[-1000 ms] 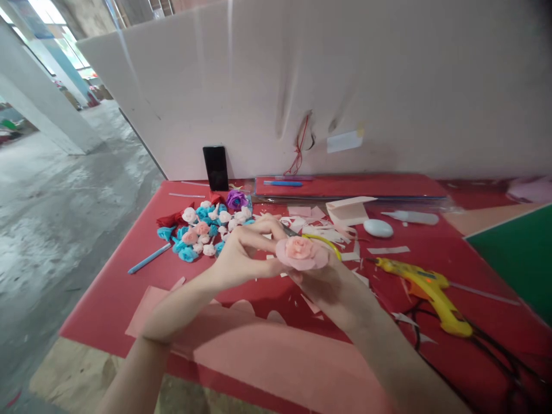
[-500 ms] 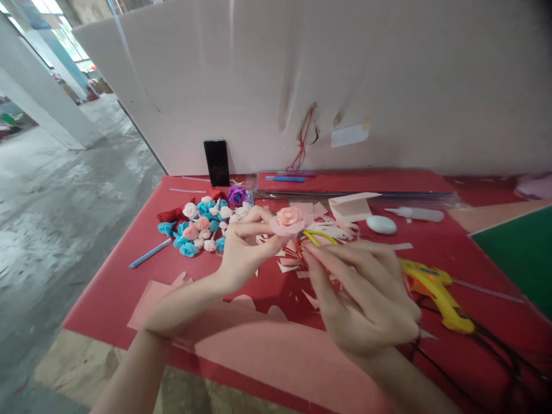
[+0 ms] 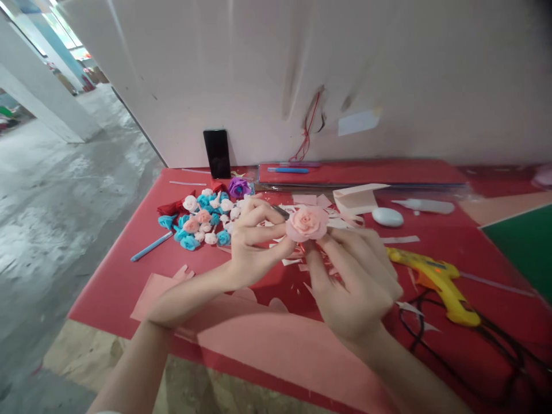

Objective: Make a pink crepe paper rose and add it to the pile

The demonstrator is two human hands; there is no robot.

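above the red table (image 3: pixel 116 276), the pink rose (image 3: pixel 307 223) sat between both hands: the left hand (image 3: pixel 261 247) pinched its left side, the right hand (image 3: pixel 356 282) its underside. a light pinch seemed best for its thin petals.

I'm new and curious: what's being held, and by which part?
A pink flower, by its left edge in the left hand; the right hand is at its lower edge, grip unclear.

A pink rose (image 3: pixel 306 223), layered petals spread, faces upward between both hands (image 3: pixel 261 244)
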